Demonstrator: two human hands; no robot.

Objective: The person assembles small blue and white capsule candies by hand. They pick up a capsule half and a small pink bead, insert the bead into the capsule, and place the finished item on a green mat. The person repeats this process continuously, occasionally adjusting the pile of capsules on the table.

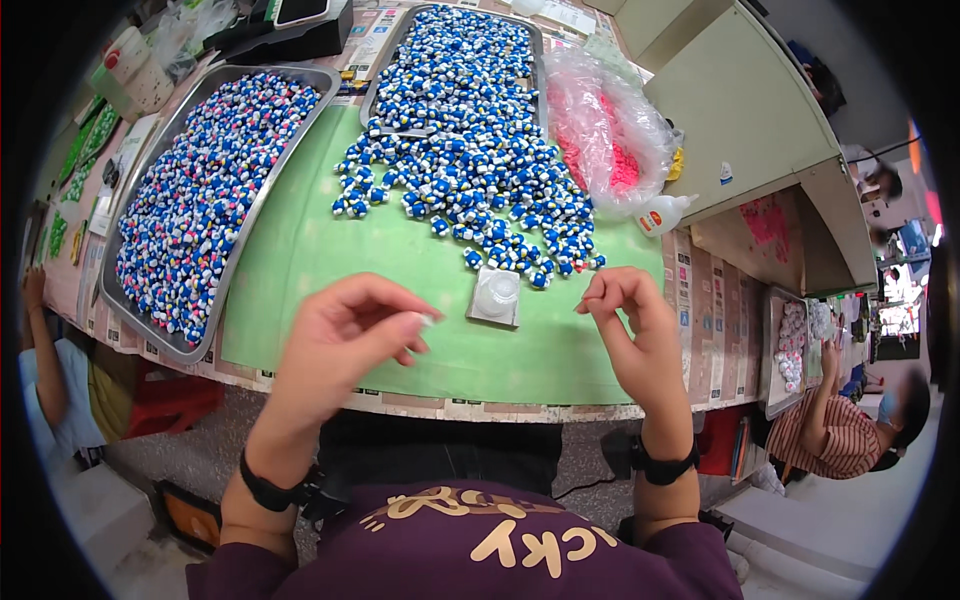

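Note:
My left hand is over the green mat, thumb and fingers drawn together. A small white piece shows at its fingertips, too small and blurred to name. On the other side, my right hand is held in a pinch, and whatever is in it is too small to make out. Between the hands a small round clear-white dish sits on a square block. Just beyond it lies a loose heap of small blue-and-white figure-like pieces, spilling from a metal tray.
At the left stands another metal tray of blue, white and pink pieces. A clear bag of pink pieces and a white squeeze bottle are at the right, beside a grey cabinet. Other people sit at both sides.

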